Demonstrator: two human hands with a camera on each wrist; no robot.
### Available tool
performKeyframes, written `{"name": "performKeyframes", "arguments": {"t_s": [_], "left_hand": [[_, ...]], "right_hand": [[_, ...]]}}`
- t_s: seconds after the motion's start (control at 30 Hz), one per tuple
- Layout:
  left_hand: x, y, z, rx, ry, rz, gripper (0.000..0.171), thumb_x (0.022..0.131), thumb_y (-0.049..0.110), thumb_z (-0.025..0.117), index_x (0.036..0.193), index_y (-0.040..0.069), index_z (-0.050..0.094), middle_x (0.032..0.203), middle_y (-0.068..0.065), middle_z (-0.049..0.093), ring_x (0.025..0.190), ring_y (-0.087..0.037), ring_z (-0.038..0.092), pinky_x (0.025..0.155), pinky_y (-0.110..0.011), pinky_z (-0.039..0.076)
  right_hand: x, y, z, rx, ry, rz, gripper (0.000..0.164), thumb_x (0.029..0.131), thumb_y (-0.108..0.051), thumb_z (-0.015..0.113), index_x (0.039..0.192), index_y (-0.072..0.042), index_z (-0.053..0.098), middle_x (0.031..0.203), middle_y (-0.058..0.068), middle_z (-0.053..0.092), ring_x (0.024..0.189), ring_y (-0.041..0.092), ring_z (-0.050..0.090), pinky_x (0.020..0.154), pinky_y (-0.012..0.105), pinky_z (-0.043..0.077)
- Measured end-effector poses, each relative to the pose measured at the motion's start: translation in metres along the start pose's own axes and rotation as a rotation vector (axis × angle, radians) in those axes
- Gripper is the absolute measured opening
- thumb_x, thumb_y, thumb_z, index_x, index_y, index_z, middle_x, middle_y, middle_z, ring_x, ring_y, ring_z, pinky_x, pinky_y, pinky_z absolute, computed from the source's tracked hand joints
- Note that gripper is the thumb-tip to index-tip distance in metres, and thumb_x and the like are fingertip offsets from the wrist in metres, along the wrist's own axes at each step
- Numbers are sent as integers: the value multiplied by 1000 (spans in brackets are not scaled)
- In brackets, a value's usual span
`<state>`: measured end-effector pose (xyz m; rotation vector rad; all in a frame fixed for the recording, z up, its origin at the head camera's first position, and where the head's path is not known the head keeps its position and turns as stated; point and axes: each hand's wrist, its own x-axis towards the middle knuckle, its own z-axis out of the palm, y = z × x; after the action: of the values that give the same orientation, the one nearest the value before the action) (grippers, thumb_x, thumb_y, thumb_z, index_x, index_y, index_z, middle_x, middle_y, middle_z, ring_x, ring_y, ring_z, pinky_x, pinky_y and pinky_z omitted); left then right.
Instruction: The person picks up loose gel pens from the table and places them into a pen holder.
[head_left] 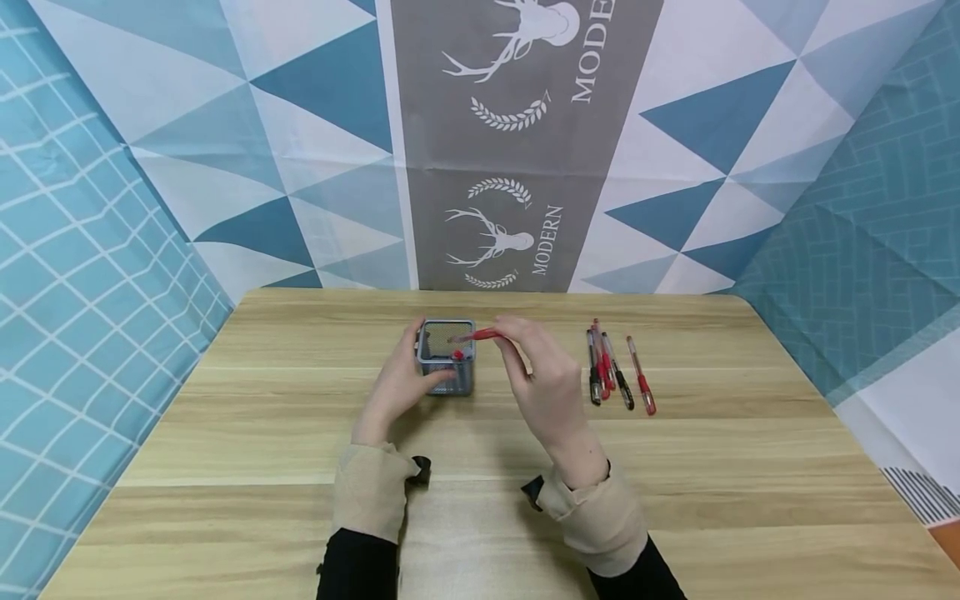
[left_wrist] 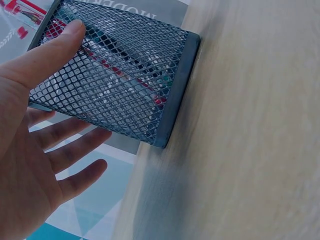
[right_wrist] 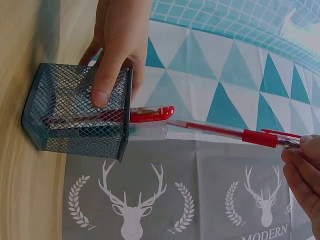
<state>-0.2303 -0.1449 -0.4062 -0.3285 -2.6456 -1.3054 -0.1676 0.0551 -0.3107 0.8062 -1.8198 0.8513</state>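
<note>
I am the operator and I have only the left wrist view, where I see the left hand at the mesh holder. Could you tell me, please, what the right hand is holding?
Observer: The right hand pinches a red pen.

Operator: Thank you. Do more pens lie on the table?

Observer: Yes, some loose pens, red and black, lie on it to the right of the right hand.

Operator: Are they all close together?

Observer: Not all. In the head view, the rightmost pen, a red one, lies a little apart from the others.
</note>
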Motion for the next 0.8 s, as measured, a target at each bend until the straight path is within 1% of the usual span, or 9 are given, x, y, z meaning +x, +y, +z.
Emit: {"name": "performKeyframes", "arguments": {"t_s": [0.17,0.27,0.4,0.5,0.67,0.8], "left_hand": [[0,1,0,-3,2,-3,96,62,36,73,135,14,15,124,-9,40,105,-21,43,90,-39,35],[0,1,0,-10,5,4,95,62,34,74,135,15,16,123,-9,41,105,-21,44,90,-40,35],[-1,1,0,-12,9,3,94,62,34,74,135,15,17,122,-9,42,105,-21,44,90,-41,35],[-1,2,0,-12,5,-7,95,62,35,74,135,14,17,122,-9,41,105,-22,44,90,-41,35],[0,3,0,-3,-4,-32,96,62,33,74,136,13,15,124,-10,40,106,-23,44,90,-41,35],[0,3,-1,0,-8,-39,97,63,33,74,136,13,14,125,-10,39,107,-23,43,91,-41,34]], "right_hand": [[-1,-4,4,35,-26,-33,19,73,0,63,92,-4,61,92,5,62,86,14,58,76,20,46],[-2,-7,7,64,-50,-49,17,75,-1,61,92,-3,62,91,6,62,86,14,58,76,19,45],[-4,-10,10,68,-71,-69,15,77,-3,59,92,-3,63,92,6,60,86,14,58,75,18,45],[-4,-11,11,52,-58,-87,15,78,-4,59,92,-3,63,92,5,60,84,13,58,74,18,46],[-5,-12,13,33,-12,-105,17,75,-2,62,91,-3,63,90,5,60,81,13,58,71,18,47],[-6,-12,14,15,-23,-109,15,76,-3,61,91,-3,63,90,6,60,81,14,58,72,19,47]]}}
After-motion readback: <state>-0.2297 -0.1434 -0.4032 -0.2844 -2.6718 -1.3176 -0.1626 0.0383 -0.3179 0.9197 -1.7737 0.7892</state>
